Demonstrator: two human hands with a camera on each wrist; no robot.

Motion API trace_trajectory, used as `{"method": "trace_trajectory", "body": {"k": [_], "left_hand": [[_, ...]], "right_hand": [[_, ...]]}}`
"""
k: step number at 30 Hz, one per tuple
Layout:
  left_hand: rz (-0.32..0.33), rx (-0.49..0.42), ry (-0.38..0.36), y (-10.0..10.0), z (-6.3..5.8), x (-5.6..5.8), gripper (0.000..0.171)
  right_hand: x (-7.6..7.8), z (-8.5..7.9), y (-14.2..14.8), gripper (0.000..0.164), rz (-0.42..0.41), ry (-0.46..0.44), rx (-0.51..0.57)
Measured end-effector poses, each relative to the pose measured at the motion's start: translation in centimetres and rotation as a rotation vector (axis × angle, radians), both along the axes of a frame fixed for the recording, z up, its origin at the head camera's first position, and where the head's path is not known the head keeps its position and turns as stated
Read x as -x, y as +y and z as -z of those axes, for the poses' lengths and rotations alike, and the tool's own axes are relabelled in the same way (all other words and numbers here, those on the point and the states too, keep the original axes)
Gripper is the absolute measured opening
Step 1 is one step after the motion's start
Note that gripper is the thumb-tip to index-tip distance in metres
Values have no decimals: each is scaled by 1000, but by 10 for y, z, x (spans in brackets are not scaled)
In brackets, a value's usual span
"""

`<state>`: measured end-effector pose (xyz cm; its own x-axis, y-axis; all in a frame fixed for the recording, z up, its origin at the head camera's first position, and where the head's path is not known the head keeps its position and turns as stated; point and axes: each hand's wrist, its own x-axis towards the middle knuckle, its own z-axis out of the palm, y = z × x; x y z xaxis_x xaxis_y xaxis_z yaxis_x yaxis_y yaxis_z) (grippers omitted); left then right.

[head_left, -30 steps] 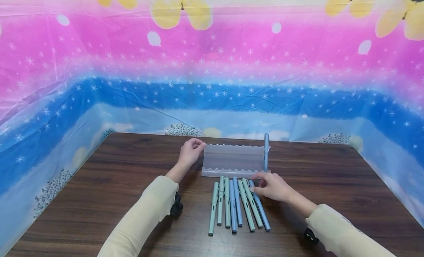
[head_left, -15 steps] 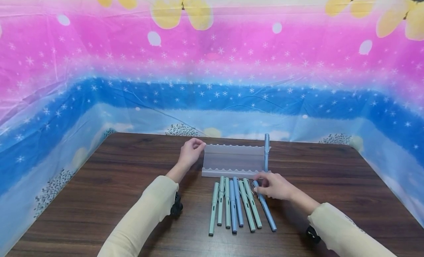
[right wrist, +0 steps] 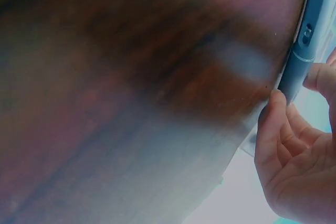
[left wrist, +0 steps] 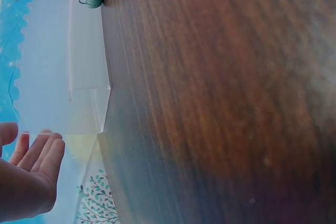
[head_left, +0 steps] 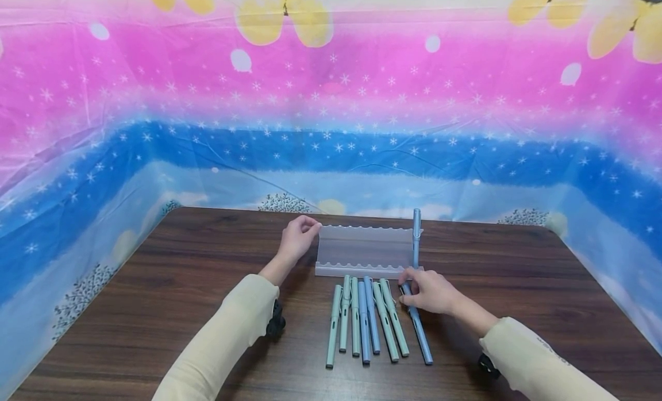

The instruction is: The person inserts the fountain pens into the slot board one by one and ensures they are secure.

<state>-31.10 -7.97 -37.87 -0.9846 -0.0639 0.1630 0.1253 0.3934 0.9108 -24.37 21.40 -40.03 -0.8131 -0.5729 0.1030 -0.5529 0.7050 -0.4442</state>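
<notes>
A frosted clear pen rack (head_left: 367, 246) with scalloped edges stands on the table. My left hand (head_left: 296, 240) pinches its upper left corner; in the left wrist view the fingers (left wrist: 44, 153) lie at the rack's end. One blue pen (head_left: 416, 234) stands upright in the rightmost notch. In front of the rack, my right hand (head_left: 429, 290) grips another blue pen (head_left: 422, 338) near its capped end, thumb on one side and fingers on the other. That pen (right wrist: 304, 45) slants across the right wrist view, its tip end running out of frame.
Left of the held pen, a row of green pens (head_left: 355, 320) and blue pens (head_left: 364, 326) lies side by side, clips up, close before the rack. The dark wooden table (head_left: 207, 309) ends at a patterned cloth backdrop (head_left: 331, 148).
The blue pen in my right hand has shifted right, away from the row, and turned slightly. My left hand and the rack have stayed in place.
</notes>
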Motion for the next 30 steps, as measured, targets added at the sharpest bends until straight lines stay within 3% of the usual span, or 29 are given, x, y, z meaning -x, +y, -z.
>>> {"method": "trace_trajectory", "body": {"k": [4, 8, 14, 20, 30], "left_hand": [[-2, 5, 4, 0, 0, 0, 18], [-6, 7, 4, 0, -1, 0, 16], [-11, 4, 1, 1, 0, 1, 15], [-5, -3, 28, -1, 2, 0, 17], [-9, 13, -10, 0, -2, 0, 17]], "right_hand": [[0, -3, 1, 23, -13, -53, 40], [2, -5, 3, 26, -25, -168, 111], [5, -10, 6, 34, 16, -309, 258], [10, -18, 10, 37, 39, -332, 349], [12, -34, 12, 34, 61, -314, 424]]}}
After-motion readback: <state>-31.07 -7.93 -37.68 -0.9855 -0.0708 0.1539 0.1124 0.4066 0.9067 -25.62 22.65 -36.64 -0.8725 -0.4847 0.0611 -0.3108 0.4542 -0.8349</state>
